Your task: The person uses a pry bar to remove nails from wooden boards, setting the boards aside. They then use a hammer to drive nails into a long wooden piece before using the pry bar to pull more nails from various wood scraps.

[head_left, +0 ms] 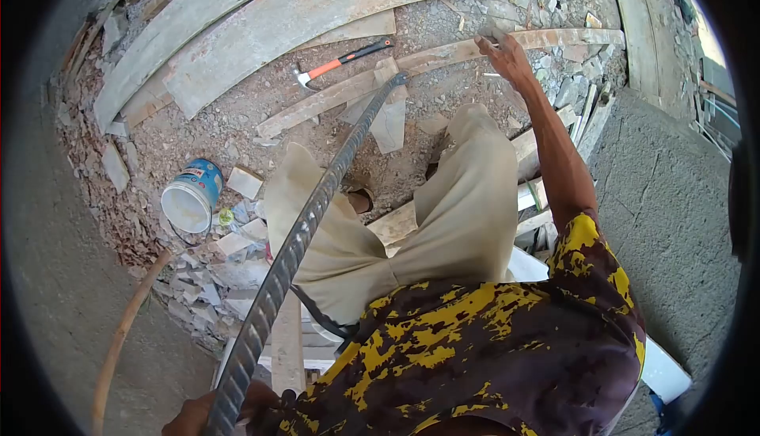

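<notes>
A long ribbed steel bar (294, 242) runs from the bottom left up to a narrow wooden board (340, 95) on the ground. At the bottom edge my left hand (226, 408) is wrapped round the bar's near end. My right hand (504, 57) is at the narrow board, with fingers touching its upper edge; how firmly it grips is too small to tell. The bar's far end rests near a short wood piece (389, 123) that crosses the board. A claw hammer (340, 62) with an orange and black handle lies just beyond the board.
Wide planks (332, 12) lie across the top. At the left stands a blue and white bucket (192, 194) beside rubble, with a curved wooden pole (127, 321) below. A concrete surface (665, 190) is on the right. Broken wood lies around my legs.
</notes>
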`<state>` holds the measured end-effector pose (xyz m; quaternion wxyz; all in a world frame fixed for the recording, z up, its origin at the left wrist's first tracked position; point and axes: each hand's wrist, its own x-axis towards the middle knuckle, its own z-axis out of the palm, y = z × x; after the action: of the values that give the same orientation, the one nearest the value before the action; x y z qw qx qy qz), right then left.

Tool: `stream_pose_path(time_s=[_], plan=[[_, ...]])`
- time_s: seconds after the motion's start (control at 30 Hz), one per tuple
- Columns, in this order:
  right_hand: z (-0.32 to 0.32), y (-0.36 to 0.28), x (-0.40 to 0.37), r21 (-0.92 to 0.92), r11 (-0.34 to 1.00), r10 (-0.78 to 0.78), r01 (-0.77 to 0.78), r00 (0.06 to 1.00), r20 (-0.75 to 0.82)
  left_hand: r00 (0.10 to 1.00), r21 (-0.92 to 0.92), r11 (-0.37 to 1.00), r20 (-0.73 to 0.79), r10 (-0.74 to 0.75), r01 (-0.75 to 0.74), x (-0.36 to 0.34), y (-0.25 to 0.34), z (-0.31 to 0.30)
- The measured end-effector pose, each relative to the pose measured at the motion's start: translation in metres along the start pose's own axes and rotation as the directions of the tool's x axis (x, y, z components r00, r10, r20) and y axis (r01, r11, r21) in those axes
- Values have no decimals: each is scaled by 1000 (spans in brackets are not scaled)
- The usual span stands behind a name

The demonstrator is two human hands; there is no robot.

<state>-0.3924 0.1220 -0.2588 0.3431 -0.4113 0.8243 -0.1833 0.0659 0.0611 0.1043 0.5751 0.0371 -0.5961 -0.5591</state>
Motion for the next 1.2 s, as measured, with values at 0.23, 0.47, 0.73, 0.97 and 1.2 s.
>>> stream_pose_path(time_s=[0.23,0.47,0.73,0.97,1.2], plan=[[15,-241,-159,661,537,310,-524,851,423,802,385,704,-271,-532,597,-15,72,11],[53,-362,-223,739,-75,591,-669,567,574,686,336,598,-311,-658,727,-10,85,18],[83,-382,-225,555,-316,622,-769,274,733,123,-101,619,-943,-308,779,22,89,68],[178,-382,-229,529,217,856,-821,420,301,20,-142,706,-976,-216,694,-5,83,2],[202,-401,-251,563,172,863,-809,399,309,-224,-193,751,-973,-61,632,-50,93,-34]])
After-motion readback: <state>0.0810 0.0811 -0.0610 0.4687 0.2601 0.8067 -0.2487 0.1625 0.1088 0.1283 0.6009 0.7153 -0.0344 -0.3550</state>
